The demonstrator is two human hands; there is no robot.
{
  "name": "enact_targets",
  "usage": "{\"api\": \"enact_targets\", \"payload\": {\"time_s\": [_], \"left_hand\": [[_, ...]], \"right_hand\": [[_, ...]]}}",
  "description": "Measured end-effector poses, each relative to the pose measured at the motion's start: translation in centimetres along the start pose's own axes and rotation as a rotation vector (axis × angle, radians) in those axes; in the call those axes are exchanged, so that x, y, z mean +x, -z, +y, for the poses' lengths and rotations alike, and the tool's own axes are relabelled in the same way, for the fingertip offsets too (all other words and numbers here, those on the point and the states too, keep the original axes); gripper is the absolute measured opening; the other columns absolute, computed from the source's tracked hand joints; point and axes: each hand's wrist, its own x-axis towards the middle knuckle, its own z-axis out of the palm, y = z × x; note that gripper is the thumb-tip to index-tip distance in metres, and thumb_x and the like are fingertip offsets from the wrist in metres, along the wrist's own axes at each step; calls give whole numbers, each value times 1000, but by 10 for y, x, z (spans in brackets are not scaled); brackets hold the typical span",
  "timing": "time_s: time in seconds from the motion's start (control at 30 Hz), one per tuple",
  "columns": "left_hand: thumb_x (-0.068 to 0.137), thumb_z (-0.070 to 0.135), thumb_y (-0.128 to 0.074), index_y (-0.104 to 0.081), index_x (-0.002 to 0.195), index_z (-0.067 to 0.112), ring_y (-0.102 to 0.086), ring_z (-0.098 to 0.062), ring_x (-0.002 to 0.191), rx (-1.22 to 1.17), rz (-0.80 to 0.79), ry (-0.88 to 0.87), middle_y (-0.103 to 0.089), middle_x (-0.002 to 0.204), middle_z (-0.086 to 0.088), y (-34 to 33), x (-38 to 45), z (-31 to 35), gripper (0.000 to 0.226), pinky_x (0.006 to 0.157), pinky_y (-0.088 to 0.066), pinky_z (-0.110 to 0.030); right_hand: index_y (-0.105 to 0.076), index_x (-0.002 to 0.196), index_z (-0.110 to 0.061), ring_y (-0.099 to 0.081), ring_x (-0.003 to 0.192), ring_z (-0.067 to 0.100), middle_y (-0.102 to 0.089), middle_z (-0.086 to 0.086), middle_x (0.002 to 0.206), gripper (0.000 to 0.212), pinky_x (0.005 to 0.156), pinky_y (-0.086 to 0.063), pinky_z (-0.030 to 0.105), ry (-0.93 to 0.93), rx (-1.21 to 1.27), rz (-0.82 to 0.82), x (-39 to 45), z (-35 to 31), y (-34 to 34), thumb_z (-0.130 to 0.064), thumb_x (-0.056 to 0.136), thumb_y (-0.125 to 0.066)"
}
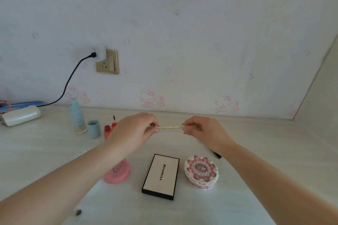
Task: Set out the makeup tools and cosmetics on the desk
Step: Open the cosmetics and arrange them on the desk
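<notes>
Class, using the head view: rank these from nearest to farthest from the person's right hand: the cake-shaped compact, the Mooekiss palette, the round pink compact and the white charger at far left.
From the right hand:
1. Cake-shaped compact, just below it.
2. Mooekiss palette, centre front.
3. Round pink compact, under the left forearm.
4. White charger, far left edge.

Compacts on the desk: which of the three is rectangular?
The Mooekiss palette, cream with black edges, lying between the round pink compact and the cake-shaped case.

pink compact [117, 172] partly hidden, perhaps by forearm.
</notes>
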Motion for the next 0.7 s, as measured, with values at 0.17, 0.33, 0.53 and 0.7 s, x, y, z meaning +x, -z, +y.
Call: {"api": "enact_targets", "payload": {"time_s": [0.17, 0.33, 0.53, 0.7], "left_hand": [[84, 38, -58, -69, 96, 27, -59, -3, 73, -66, 68, -128, -62, 84, 14, 36, -39, -5, 20, 66, -47, -24], [85, 44, -47, -68, 95, 29, -55, -3, 69, -45, 88, -201, -64, 76, 13, 68, -77, -7, 27, 62, -41, -17], [86, 43, -45, -71, 99, 24, -53, 7, 75, -116, 40, -148, -61, 80, 23, 101, -123, -27, 35, 66, -42, -16], [81, 49, -40, -71, 94, 29, -59, 3, 77, -243, -101, -13, -66, 85, 20, 114, -171, -52, 38, 66, -40, -9]], "right_hand": [[-70, 80, -32, -67, 69, 0, -72, -10, 70, 20, 73, -50, 13, -20, 307, 21, -32, -38, -10, -12, 82, -70], [-71, 80, -27, -68, 68, 3, -73, -8, 69, 20, 72, -51, 14, 2, 433, -3, -56, -69, -23, -7, 82, -69], [-71, 76, -31, -71, 75, 11, -75, -4, 74, 21, 78, -54, 25, 48, 420, -35, -77, -114, -48, -11, 80, -71], [-68, 76, -40, -63, 65, -3, -71, -21, 72, 26, 63, -45, 11, 75, 329, -89, -101, -135, -92, -15, 82, -70]]}}
